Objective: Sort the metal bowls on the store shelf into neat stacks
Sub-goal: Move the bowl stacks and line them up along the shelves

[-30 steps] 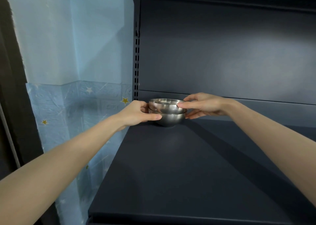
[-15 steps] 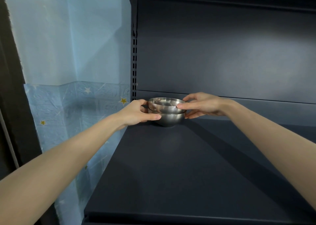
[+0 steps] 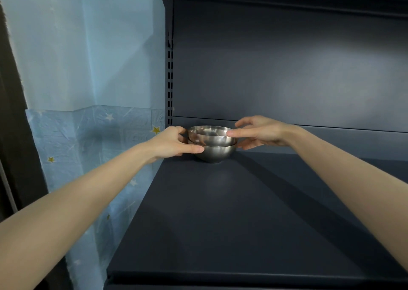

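While your left hand [image 3: 170,143] gripped the lower bowl [image 3: 217,154] at the back left corner of the shelf [image 3: 220,223], your right hand [image 3: 262,133] held the upper bowl [image 3: 207,135]; seating it level seemed next.

Upper bowl [image 3: 207,136] sits in lower bowl [image 3: 217,154], back left on shelf [image 3: 220,223], between left hand [image 3: 170,143] and right hand [image 3: 262,133].
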{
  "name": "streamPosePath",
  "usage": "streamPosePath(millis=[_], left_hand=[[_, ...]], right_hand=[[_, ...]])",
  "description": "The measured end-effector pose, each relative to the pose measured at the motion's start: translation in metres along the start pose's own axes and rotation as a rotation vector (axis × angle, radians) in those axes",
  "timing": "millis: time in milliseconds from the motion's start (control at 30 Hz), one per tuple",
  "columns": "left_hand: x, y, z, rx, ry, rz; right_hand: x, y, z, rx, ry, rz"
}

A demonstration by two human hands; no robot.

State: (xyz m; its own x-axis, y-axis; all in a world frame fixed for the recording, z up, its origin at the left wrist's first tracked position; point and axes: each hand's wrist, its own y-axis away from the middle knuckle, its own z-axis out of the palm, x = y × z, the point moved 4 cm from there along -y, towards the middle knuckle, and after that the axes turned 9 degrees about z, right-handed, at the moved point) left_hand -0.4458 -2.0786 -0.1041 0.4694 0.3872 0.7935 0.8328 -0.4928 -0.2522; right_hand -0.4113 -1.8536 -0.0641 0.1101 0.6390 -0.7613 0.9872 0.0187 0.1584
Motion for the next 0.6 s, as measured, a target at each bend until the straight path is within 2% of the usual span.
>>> streamPosePath(millis=[133,267,367,433,600], left_hand=[[0.016,0.006,-0.013,0.048,-0.169,-0.016],[0.053,0.011,-0.017,0.069,-0.333,0.09],[0.087,0.014,-0.003,0.051,-0.424,0.177],[0.112,0.015,0.017,-0.003,-0.473,0.224],[0.177,0.02,0.096,-0.203,-0.608,0.319]], right_hand=[[-0.002,0.015,-0.012,0.103,0.093,-0.02],[0.001,0.037,-0.03,0.199,0.263,-0.028],[0.008,0.062,-0.043,0.283,0.492,-0.028],[0.018,0.083,-0.053,0.308,0.6,-0.009],[0.061,0.158,-0.086,0.355,0.637,0.048]])
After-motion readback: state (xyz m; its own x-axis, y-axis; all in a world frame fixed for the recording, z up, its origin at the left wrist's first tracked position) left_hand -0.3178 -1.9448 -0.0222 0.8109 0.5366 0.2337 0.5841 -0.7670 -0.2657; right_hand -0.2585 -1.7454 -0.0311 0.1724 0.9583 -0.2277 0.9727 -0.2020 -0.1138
